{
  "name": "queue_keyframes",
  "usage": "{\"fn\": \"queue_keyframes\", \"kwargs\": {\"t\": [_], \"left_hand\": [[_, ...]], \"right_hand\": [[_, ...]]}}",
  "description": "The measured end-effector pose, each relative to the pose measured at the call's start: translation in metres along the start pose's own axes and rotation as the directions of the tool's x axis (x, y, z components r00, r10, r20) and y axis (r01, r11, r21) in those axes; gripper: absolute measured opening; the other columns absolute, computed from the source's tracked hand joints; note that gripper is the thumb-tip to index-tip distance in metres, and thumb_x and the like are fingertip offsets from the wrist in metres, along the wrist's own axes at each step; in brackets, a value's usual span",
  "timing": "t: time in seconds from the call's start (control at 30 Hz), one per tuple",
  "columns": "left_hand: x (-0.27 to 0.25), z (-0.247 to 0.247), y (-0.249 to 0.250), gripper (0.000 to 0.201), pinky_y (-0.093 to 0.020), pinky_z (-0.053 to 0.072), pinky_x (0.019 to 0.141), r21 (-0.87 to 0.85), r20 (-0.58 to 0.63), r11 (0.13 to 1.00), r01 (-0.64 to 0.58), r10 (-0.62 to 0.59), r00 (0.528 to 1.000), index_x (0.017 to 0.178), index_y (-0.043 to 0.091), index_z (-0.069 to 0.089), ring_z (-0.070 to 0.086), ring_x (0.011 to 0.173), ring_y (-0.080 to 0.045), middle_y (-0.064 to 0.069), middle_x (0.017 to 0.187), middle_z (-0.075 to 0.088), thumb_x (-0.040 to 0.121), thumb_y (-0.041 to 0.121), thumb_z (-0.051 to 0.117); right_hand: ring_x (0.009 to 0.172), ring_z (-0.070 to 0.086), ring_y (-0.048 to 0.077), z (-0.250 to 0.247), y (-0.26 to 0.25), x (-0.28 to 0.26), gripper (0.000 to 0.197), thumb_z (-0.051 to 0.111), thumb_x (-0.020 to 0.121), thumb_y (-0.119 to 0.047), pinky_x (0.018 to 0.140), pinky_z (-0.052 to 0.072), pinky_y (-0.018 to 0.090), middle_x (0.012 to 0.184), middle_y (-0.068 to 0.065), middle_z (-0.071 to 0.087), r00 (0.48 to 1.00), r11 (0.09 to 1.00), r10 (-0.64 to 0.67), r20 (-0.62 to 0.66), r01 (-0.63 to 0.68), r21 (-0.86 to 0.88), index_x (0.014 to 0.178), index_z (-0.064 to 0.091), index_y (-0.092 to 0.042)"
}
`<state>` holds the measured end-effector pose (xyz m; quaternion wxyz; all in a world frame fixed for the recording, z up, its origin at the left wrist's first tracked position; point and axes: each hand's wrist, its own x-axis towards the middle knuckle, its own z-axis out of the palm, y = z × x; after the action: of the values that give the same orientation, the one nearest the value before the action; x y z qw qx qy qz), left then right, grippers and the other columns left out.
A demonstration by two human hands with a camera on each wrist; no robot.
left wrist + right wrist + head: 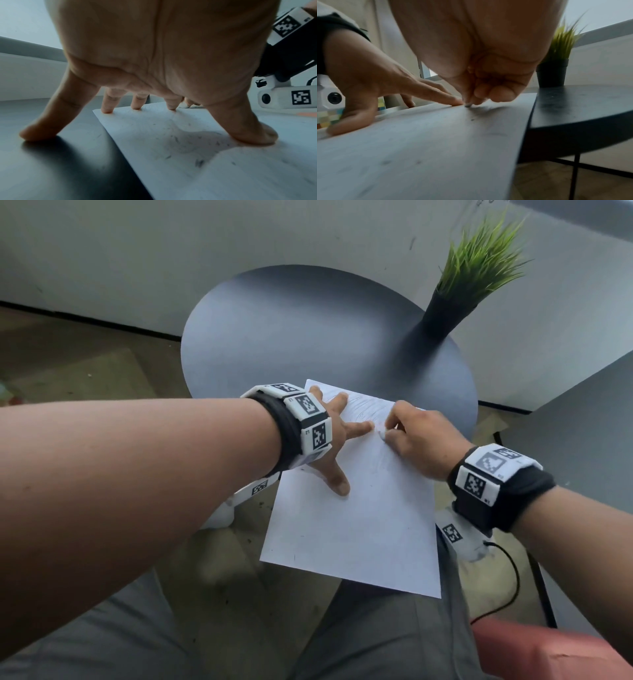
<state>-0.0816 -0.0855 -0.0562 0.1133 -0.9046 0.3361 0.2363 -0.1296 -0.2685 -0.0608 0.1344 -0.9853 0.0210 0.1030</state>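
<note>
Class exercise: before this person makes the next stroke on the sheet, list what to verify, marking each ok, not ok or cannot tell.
1. Sheet pinned: left hand presses spread fingers on the sheet of paper. Ok.
2. Tool gripped: right hand pinches a small pale piece, perhaps an eraser, tip on the sheet. Ok.
3. Sheet supported: its near part overhangs the table edge. Not ok.
4. Potted plant clear: stands at the far rim, apart from both hands. Ok.
5. Surface clean: grey specks lie on the sheet. Not ok.
6. Piece's remaining size: mostly hidden in the grip. Cannot tell.
</note>
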Motion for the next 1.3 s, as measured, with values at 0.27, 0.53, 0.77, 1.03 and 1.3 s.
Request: {"fn": "queue_keyframes", "kwargs": {"t": [0.27,0.53,0.77,1.03,1.3], "left_hand": [[0.004,-0.005,0.003,0.121,-0.066,0.036,0.101,-0.003,0.028,1.000,-0.008,0.008,1.000,0.144,0.066,-0.007,0.020,0.138,-0.056,-0.010,0.157,0.006,0.052,0.089,0.067],[0.005,-0.005,0.005,0.121,-0.071,0.028,0.103,0.018,0.039,1.000,0.003,-0.004,0.999,0.142,0.068,-0.011,0.006,0.140,-0.061,-0.010,0.162,-0.005,0.051,0.091,0.065],[0.003,-0.006,0.005,0.121,-0.072,0.024,0.106,0.026,0.062,1.000,0.001,-0.003,0.998,0.144,0.065,-0.011,0.007,0.141,-0.062,-0.012,0.163,-0.013,0.055,0.088,0.067],[0.000,-0.010,0.006,0.119,-0.060,0.033,0.105,0.059,0.016,0.998,-0.033,0.032,0.999,0.147,0.062,-0.004,0.019,0.142,-0.041,-0.008,0.162,0.007,0.055,0.088,0.066],[-0.002,-0.003,0.008,0.107,-0.061,0.042,0.096,0.032,-0.031,0.997,-0.073,0.074,0.997,0.144,0.052,0.023,0.032,0.130,-0.046,0.005,0.161,0.015,0.052,0.092,0.060]], "right_hand": [[0.089,0.058,0.023,-0.004,0.001,-0.016,0.009,0.054,0.091,-0.024,0.076,0.047,0.033,0.093,0.000,0.064,0.983,0.992,-0.129,0.132,0.127,0.023,0.099,0.057,-0.023],[0.081,0.056,0.020,0.007,-0.007,-0.034,0.003,0.055,0.092,-0.023,0.072,0.046,0.032,0.085,-0.005,0.062,0.928,0.947,-0.321,0.189,0.318,0.049,0.094,0.054,-0.024],[0.085,0.054,0.027,0.019,-0.020,-0.042,0.012,0.046,0.095,-0.027,0.073,0.046,0.038,0.095,0.003,0.062,0.922,0.930,-0.361,0.141,0.368,-0.023,0.102,0.050,-0.018],[0.083,0.058,0.019,-0.004,0.025,-0.012,0.012,0.052,0.094,-0.041,0.071,0.048,0.034,0.090,-0.004,0.062,0.990,0.995,0.054,0.130,-0.064,0.072,0.094,0.051,-0.029],[0.080,0.053,0.022,0.010,-0.017,-0.033,0.011,0.053,0.093,-0.030,0.073,0.047,0.035,0.085,-0.003,0.060,0.936,0.953,-0.303,0.179,0.303,0.028,0.100,0.054,-0.021]]}}
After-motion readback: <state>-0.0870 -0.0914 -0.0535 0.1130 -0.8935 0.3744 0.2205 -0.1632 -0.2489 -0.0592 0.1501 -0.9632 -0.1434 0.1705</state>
